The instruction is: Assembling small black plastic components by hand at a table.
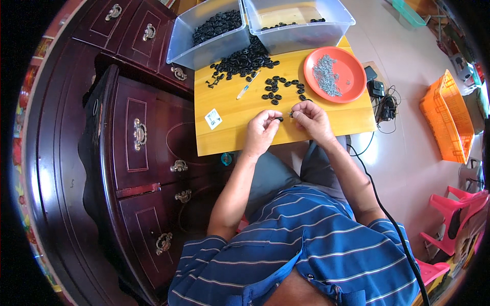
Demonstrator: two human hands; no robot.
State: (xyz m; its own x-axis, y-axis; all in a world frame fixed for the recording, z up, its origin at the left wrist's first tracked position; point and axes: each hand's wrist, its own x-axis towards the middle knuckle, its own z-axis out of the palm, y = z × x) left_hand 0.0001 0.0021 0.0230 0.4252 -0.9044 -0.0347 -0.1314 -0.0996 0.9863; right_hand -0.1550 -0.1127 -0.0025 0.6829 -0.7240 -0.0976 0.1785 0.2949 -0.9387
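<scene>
Over the near part of the yellow tabletop, my left hand (pixel 261 131) pinches a small black oval piece (pixel 279 119) between thumb and fingers. Just to its right, my right hand (pixel 314 121) is closed on a small metal piece (pixel 291 115), perhaps a screw; its exact shape is too small to tell. The two hands are close but apart. Beyond them lie several loose black ovals (pixel 275 95) on the table. A red plate (pixel 361 76) at the right bears a heap of small silver screw-like pieces (pixel 325 76).
Two clear plastic bins (pixel 184 53) with black pieces stand at the table's far edge, a pile of pieces (pixel 247 60) before them. A thin pen-like tool (pixel 244 92) and a white label (pixel 213 119) lie left. Dark wooden drawers (pixel 135 132) border the left side; a black cable (pixel 380 199) runs right.
</scene>
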